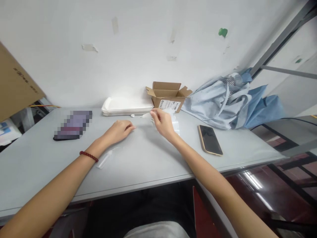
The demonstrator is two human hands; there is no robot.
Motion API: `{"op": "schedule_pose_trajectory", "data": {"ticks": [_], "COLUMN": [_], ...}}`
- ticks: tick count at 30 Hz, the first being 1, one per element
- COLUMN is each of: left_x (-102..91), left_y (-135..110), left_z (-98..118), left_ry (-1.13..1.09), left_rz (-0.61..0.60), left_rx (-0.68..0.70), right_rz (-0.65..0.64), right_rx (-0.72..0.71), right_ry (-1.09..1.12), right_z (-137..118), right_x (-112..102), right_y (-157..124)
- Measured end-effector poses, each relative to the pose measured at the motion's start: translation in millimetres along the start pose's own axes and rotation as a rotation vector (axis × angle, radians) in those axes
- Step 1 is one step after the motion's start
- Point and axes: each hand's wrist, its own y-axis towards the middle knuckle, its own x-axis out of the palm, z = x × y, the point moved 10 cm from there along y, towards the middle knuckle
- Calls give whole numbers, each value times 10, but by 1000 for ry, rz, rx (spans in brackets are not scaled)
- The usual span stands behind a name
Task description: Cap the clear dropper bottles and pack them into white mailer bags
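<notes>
My right hand point(162, 123) is raised a little over the table, in front of the cardboard box. Its thumb and forefinger pinch a thin, whitish, see-through piece point(145, 115) that points left. Below and behind that hand lie clear plastic bags point(176, 127), partly covered by it. My left hand point(121, 131) rests on the tabletop with its fingers curled together; whatever lies between the fingertips, if anything, is too small to make out. Beside my left wrist is a clear plastic sleeve point(104, 160). A small white scrap point(132, 115) sits between the hands, farther back.
Against the wall are a white stack point(127, 106) and an open cardboard box point(170, 103). A phone point(210, 140) lies right, before a light-blue cloth bag point(218, 102). At left is a blurred-out dark item point(73, 125). The table's front edge point(138, 190) runs beneath my forearms.
</notes>
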Motion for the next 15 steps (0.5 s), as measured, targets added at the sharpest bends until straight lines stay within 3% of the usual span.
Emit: {"op": "schedule_pose_trajectory", "data": {"ticks": [5, 8, 11, 15], "left_x": [60, 86, 177, 270], "left_y": [139, 198, 245, 281], "left_z": [-405, -398, -387, -428], "left_ry": [86, 88, 127, 148], "left_rz": [121, 165, 119, 63], "left_rx": [1, 117, 181, 161], "right_rz": [72, 49, 43, 53], "right_rx": [44, 82, 84, -26], "right_ry": [-368, -513, -586, -558], "right_z": [216, 347, 382, 126], "right_x": [-268, -288, -276, -141], "right_y": [149, 182, 184, 122]}}
